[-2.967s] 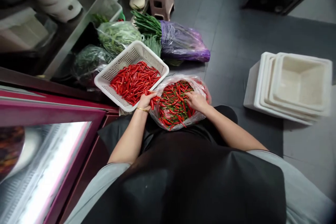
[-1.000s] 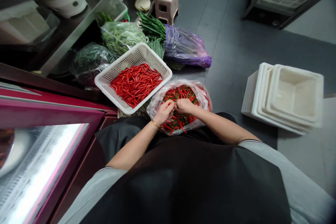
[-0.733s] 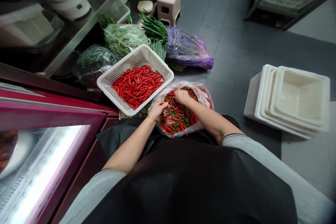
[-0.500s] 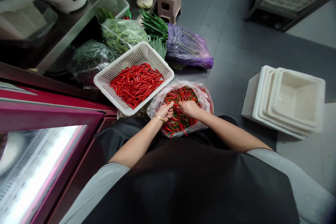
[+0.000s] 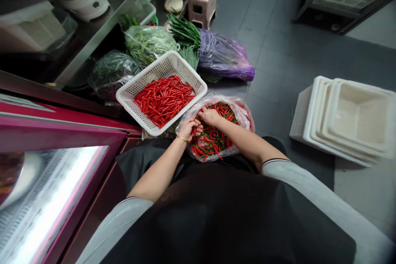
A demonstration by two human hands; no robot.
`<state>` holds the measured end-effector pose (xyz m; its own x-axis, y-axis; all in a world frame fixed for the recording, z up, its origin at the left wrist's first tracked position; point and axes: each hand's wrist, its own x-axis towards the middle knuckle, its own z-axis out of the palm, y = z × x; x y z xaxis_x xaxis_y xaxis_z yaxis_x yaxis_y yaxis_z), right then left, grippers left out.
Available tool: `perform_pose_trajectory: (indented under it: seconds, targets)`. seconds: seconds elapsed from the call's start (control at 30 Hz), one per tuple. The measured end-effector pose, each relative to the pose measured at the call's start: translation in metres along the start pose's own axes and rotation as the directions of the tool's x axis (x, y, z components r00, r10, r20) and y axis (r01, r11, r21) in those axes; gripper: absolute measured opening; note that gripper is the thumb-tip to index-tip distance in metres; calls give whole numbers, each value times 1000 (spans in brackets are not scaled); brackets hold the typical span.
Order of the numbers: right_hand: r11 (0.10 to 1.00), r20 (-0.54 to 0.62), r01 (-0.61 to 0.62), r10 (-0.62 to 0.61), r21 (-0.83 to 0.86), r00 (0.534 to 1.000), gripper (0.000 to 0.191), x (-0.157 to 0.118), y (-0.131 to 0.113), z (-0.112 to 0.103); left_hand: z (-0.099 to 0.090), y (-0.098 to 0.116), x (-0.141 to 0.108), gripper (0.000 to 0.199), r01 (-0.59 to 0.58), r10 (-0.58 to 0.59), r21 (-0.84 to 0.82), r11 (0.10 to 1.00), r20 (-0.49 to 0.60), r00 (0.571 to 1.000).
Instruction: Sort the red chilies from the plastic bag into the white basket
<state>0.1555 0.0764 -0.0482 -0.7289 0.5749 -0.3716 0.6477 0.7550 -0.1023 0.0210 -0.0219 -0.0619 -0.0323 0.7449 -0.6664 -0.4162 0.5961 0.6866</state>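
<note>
A clear plastic bag (image 5: 244,109) between my knees is full of red chilies with green stems (image 5: 216,140). At its left side my left hand (image 5: 187,130), with a gold bangle on the wrist, is curled palm up around red chilies. My right hand (image 5: 209,117) hovers over the bag just beside it, fingers bent together; what they pinch is hidden. Up and left of the bag stands a white perforated basket (image 5: 140,123), tilted in view, holding a pile of red chilies (image 5: 167,97) that show no green stems.
Bagged greens (image 5: 151,43) and a purple bag of long green stalks (image 5: 227,55) lie beyond the basket. A pink stool (image 5: 202,2) stands behind them. Stacked white baskets (image 5: 349,119) are at right, a lit display cabinet (image 5: 62,185) at left, a metal shelf (image 5: 102,29) upper left.
My right hand has moved left across the bag, closer to my left hand. The left hand has turned more palm up, showing red chilies in it. The view has shifted slightly.
</note>
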Motion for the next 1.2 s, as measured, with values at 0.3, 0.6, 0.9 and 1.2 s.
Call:
perform_pose_trajectory:
  seconds: [0.3, 0.6, 0.9, 1.2]
  targets:
    - [912, -237, 58, 44, 406, 971, 26, -81, 23, 10, 32, -9, 3, 25, -378, 319, 368, 849, 213, 923]
    - [960, 19, -139, 138, 244, 990, 37, -89, -1, 22, 30, -22, -10, 42, -134, 93, 429, 893, 115, 989]
    - [858, -20, -479, 491, 187, 871, 57, -48, 21, 3, 12, -8, -8, 22, 76, -91, 77, 994, 216, 972]
    - [849, 63, -458, 458, 263, 887, 37, -56, 9, 17, 27, -15, -8, 48, 47, -50, 28, 999, 94, 994]
